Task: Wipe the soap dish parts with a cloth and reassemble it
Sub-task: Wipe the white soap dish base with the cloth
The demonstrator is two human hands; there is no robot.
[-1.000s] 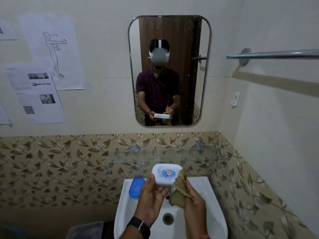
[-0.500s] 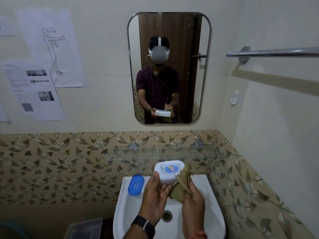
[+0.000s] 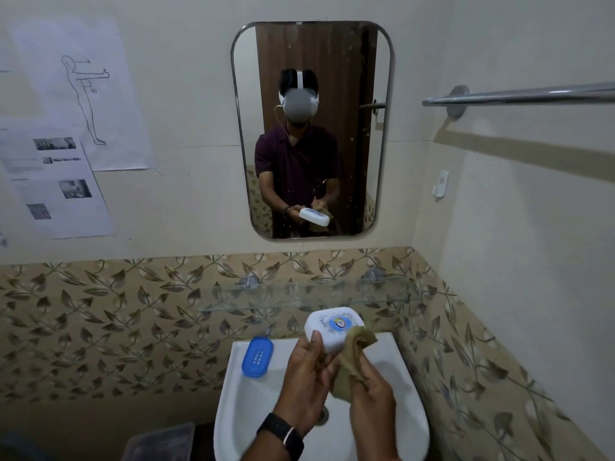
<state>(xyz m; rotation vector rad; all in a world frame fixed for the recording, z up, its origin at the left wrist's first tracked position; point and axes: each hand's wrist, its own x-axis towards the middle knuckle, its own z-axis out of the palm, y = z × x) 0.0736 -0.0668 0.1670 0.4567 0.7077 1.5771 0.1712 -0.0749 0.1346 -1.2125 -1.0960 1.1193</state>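
We hold both hands over the sink [image 3: 238, 414], close to the camera. Our left hand [image 3: 306, 377], with a watch [image 3: 283, 434] at the wrist, grips the white dish shell [image 3: 327, 329] by its near left end: the fingers curl under it and one fingertip lies on its upper face. Our right hand [image 3: 369, 402] closes its fingers around the bunched brown cloth [image 3: 352, 359] and presses the cloth's upper fold against the shell's right end.

Change since a second ago: the cloth sat lower along the shell's right edge; it now laps over the right corner, just beside the round label. The shell is also tipped more towards us. We judge that the wipe of this part is in progress and is working around its rim; it is not finished.

The blue inner tray [image 3: 257, 357] lies apart from the shell on the sink's back left ledge, in the same place as before. Reassembly is therefore not yet started, and we cannot tell whether the tray is already wiped.

Further back, a glass shelf [image 3: 299, 296] runs along the tiled wall. Above it, the mirror [image 3: 332, 48] reflects the same grip on shell and cloth.
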